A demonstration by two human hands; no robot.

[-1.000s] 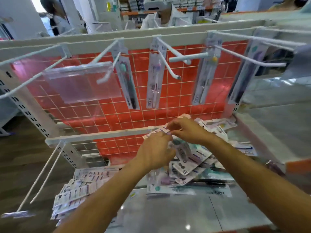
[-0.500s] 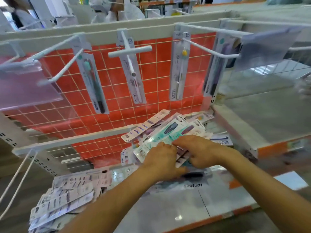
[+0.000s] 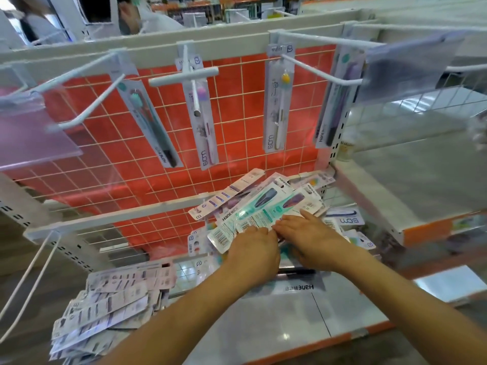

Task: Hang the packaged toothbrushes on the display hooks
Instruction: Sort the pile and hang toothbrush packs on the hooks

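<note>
Your left hand (image 3: 253, 250) hides its fingertips beneath the fanned packs (image 3: 250, 216); at seven o'clock the loose pile (image 3: 105, 312) is blurred, print unreadable, cut off below.

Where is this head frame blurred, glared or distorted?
Head view: the wide lens bows the top rail and hooks; motion blur smears the left pile and the frame edges; a glare spot sits on the shelf; print on the fanned packs is readable.

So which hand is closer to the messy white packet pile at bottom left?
Left. The left hand is up and right of the white packet pile; the right hand is farther right.
</note>
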